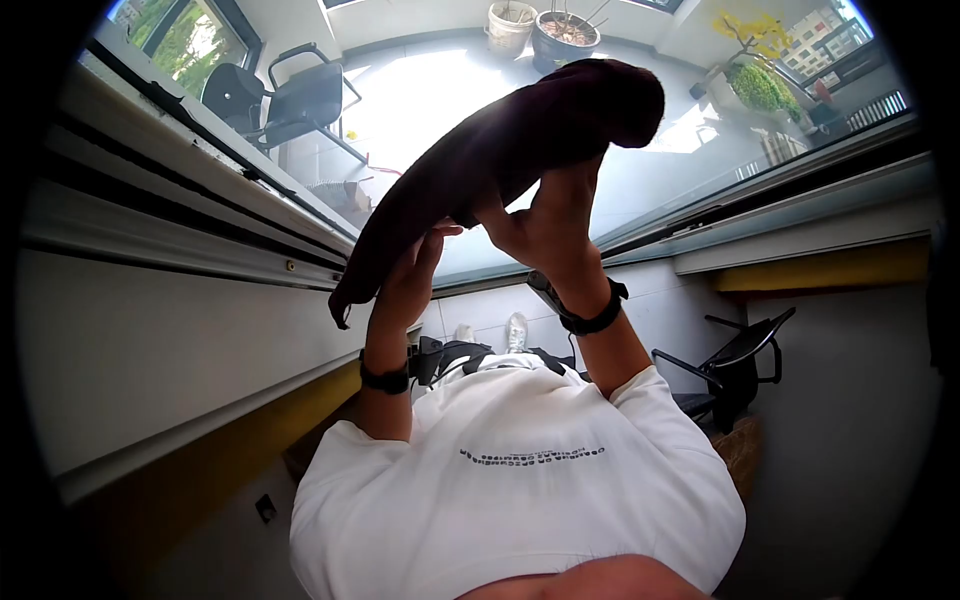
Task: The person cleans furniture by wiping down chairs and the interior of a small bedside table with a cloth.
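Observation:
A dark maroon, nearly black cloth (500,130) is held up in front of me, stretched in a long arc from lower left to upper right. My left hand (405,285) grips its lower left part, with some fingertips showing at the cloth's inner edge. Below that hand, a thin end of the fabric hangs down. My right hand (555,225) reaches up to the bunched upper right end, thumb out to the left and fingers hidden by the cloth. A black band circles each wrist.
Ahead lies a bright tiled space past a sliding-door track (690,225). It has a black chair (305,95) at left, two plant pots (565,40) at the back and a green shrub (755,90) at right. Another black chair (735,360) stands near my right side.

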{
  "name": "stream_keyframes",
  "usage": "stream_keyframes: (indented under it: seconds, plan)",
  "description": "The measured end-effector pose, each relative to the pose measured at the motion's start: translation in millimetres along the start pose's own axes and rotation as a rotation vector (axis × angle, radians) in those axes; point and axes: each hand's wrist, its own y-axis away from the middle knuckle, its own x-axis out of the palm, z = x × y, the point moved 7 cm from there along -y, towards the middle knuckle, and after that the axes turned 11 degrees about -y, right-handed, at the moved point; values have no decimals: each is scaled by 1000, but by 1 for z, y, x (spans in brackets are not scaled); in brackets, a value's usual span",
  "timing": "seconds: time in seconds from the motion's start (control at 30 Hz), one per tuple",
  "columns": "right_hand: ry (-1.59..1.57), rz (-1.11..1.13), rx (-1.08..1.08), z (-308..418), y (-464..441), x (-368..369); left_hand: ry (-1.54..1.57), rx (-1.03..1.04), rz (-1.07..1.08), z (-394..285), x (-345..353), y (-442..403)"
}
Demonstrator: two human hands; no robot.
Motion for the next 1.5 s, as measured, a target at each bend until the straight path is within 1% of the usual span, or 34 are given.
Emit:
stream_keyframes:
  seconds: [0.03,0.1,0.13,0.17,0.2,0.23,0.3,0.33,0.37,0.43,0.5,0.53,0.57,0.63,0.67,0.7,0.77,0.83,0.87,0.9,0.97,1.0,1.03,1.07,1.1,1.17,1.2,1.23,1.27,1.3,1.33,1.37,1.43,1.5]
  plan:
    - [-11,3,-2,5,0,1,69,66,1,-3,-11,2]
    - [-81,72,171,3,4,6,135,137,-1,-17,-16,9]
    - [-111,38,182,4,10,13,-49,86,-147,-31,-20,18]
    - [-144,157,196,-10,34,32,-272,217,-273,-39,-25,20]
    - [-139,176,197,-15,54,41,-505,318,-432,-47,-30,25]
    - [-136,196,197,-16,71,51,-510,317,-436,-41,-31,24]
    - [-105,267,217,-22,107,69,-535,216,-547,-31,-39,24]
    - [-36,283,194,-10,99,67,-549,175,-586,-46,-41,26]
    - [-91,279,235,0,90,58,-559,182,-581,-62,-41,23]
    - [-282,167,314,19,57,35,-815,346,-652,-105,-38,28]
    - [-271,57,174,23,24,9,-916,344,-658,-135,-32,22]
    - [-220,-6,133,19,14,0,-964,491,-780,-145,-33,21]
    - [-126,-17,94,16,-2,-10,-961,500,-776,-149,-31,13]
    - [-36,16,88,0,6,-4,-877,389,-581,-145,-22,-5]
    - [-1,19,149,-6,14,-2,-908,379,-537,-141,-16,-16]
    - [36,65,165,-11,25,0,-906,385,-524,-131,-9,-21]
    - [115,151,207,-36,72,10,-1468,560,-434,-103,24,-28]
    - [154,234,312,-61,129,13,-1032,543,-411,-74,41,-35]
    - [140,226,387,-71,155,11,-1066,589,-385,-65,55,-34]
    - [126,217,461,-79,177,6,-1034,618,-328,-46,66,-33]
    - [138,288,617,-95,217,-3,-972,576,-84,1,81,-30]
    - [157,304,608,-104,236,-17,-971,537,32,19,92,-25]
    - [179,320,596,-106,240,-23,-936,581,129,28,96,-17]
    - [149,269,562,-105,242,-31,-908,531,153,40,94,-12]
    - [159,267,572,-103,238,-34,-875,481,180,49,93,-7]
    - [-34,183,615,-102,224,-42,-744,497,94,29,80,-5]
    - [-87,154,558,-92,201,-44,-685,503,52,34,70,-5]
    - [-117,189,520,-82,183,-42,-726,510,-24,14,61,-2]
    - [-198,201,490,-68,154,-41,-740,552,-148,-2,49,1]
    - [-281,213,460,-57,132,-35,-680,517,-256,-24,34,1]
    - [-275,187,409,-51,124,-27,-684,541,-439,-32,11,3]
    - [-270,160,359,-45,118,-19,-674,484,-565,-37,-7,6]
    - [-289,250,303,-34,103,-1,-575,368,-794,-46,-36,15]
    - [-291,261,247,-26,100,14,-589,289,-802,-28,-54,12]
